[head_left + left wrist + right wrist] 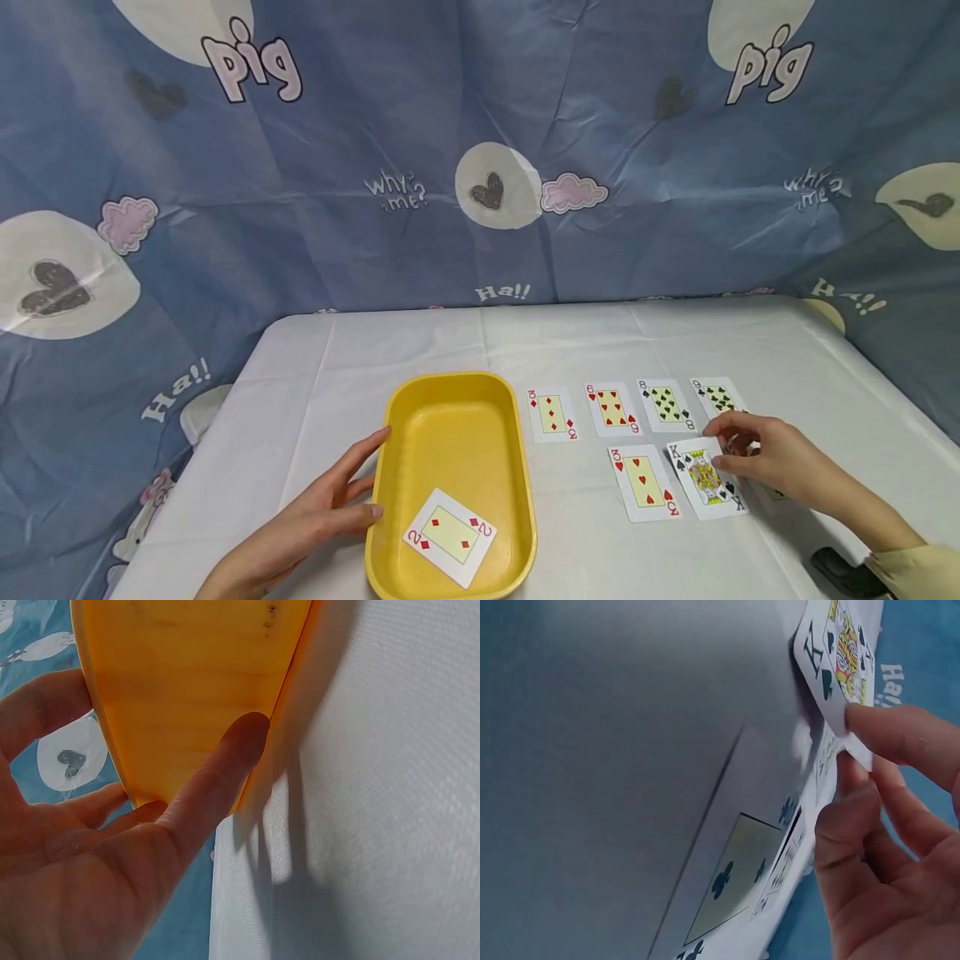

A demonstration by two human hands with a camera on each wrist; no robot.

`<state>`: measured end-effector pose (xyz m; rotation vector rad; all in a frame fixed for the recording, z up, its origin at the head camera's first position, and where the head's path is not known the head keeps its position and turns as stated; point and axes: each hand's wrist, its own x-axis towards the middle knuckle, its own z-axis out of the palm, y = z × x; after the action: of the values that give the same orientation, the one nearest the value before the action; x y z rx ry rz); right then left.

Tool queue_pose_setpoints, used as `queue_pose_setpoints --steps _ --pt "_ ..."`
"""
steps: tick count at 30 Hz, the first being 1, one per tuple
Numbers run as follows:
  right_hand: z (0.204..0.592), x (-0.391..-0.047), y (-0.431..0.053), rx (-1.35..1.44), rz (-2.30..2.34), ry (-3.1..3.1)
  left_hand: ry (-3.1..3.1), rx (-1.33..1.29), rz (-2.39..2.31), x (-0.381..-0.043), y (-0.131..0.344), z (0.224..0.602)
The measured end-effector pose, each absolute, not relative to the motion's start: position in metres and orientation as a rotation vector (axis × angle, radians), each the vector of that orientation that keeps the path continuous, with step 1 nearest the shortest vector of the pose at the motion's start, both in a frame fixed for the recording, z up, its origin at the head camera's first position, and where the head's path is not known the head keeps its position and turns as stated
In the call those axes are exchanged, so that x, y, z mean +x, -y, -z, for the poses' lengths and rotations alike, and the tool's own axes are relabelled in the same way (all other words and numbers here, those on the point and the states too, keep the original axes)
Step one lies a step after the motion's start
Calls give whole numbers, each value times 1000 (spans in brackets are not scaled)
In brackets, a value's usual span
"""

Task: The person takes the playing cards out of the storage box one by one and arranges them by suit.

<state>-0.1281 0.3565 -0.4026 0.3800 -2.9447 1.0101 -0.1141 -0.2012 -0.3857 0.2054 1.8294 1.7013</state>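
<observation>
A yellow tray (pixel 397 400) stands on the white-covered table with a two of diamonds (pixel 450 537) lying face up inside. My left hand (pixel 315 508) touches the tray's left side; the left wrist view shows the thumb (pixel 217 776) against its outer wall. At the right, my right hand (pixel 772 462) pinches the edge of a king of spades (pixel 701 479), which looks lifted and tilted in the right wrist view. Left of it lies a three of hearts (pixel 643 483). Under the right hand, a club card (pixel 731 881) is mostly hidden in the head view.
A back row holds a three of diamonds (pixel 552 414), a six of hearts (pixel 613 409), a black eight (pixel 666 405) and a black nine (pixel 716 395). Blue printed cloth (pixel 427 250) hangs behind the table. A dark object (pixel 847 573) is by the right sleeve.
</observation>
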Motion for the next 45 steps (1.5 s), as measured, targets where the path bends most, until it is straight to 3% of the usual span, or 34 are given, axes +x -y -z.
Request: queue_pose_setpoints --steps 6,15,26,45 --pt "404 -130 -355 363 -938 2960 -1827 205 -1702 -113 201 385" --pt "398 -136 -337 539 -1235 2738 -1841 191 -1698 -113 201 385" --pt "383 -147 -258 892 -1621 2411 -1854 177 -1700 -113 201 384" --pt "368 -159 -139 1497 -2006 2474 -1839 212 -1720 -111 202 384"
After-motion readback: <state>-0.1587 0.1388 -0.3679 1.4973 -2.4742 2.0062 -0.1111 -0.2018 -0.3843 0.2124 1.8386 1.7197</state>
